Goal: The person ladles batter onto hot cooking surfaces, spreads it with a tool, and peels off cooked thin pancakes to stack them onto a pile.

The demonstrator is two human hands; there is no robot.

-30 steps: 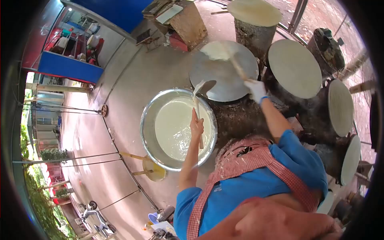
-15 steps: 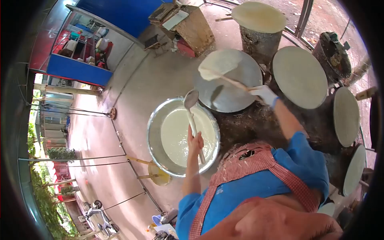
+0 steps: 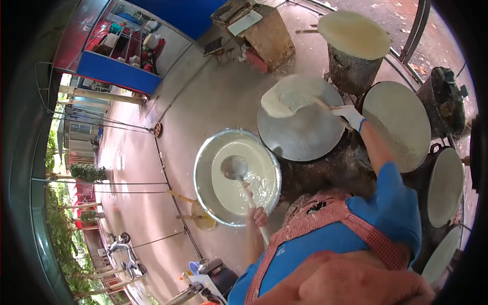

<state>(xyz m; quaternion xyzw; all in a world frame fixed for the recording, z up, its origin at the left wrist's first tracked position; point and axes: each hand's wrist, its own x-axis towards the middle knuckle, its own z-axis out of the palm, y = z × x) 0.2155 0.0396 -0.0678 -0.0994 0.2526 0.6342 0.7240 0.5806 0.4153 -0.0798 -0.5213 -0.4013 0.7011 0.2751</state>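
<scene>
My bare left hand is closed round the pale handle of a long ladle. The ladle's bowl is over or in the white batter in a big metal basin; I cannot tell whether it touches the surface. In a white glove, my right hand grips a wooden spreader, whose far end reaches into wet batter. This batter lies in a curved band over the far left part of a round grey griddle.
Beside the griddle, a batter-covered round griddle stands at the right, with another nearer me. A pale round sheet tops a drum at the back. A yellow bucket sits left of the basin. A wooden box stands farther back.
The ladle has drawn back toward me, from the basin's far rim to over its middle. On the griddle, the batter has spread into a longer curve along the far edge.
</scene>
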